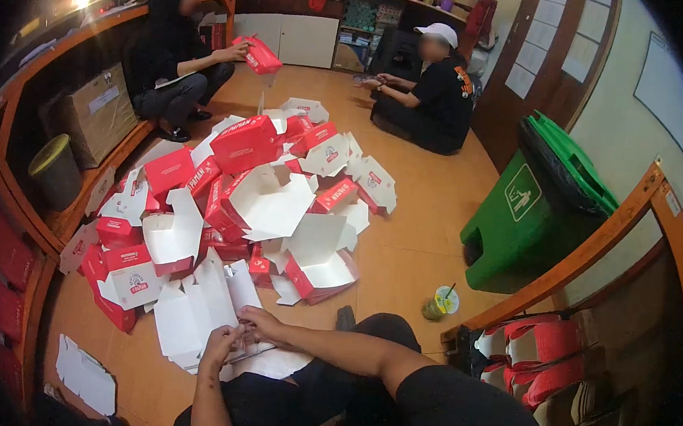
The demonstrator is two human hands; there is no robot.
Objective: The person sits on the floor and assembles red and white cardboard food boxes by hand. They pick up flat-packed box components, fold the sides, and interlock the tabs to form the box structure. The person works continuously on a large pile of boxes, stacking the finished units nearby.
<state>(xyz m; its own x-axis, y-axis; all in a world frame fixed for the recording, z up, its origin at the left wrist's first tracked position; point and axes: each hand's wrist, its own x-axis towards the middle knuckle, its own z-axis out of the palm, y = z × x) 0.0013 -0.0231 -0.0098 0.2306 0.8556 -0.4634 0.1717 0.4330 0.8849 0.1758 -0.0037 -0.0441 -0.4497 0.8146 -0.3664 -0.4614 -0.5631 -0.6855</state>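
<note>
Close to my lap, a partly folded cardboard food box (193,313) shows its white inside, with panels and flaps standing up. My left hand (224,346) is closed at its near right edge, fingers bent in a pinch. Beside it my right hand (262,325) also pinches at the box's near flaps. The exact edge between the fingertips is hidden. White card (275,364) lies under my hands, over my legs. Just beyond the box rises a large heap of red and white food boxes (247,145), many with lids hanging open.
Two people sit or squat beyond the heap; the left one holds a red box (261,55). On the right are a green bin (507,217), a drink cup (440,303) and stacked red cartons (546,342). A flat white card (86,376) lies on the floor at left.
</note>
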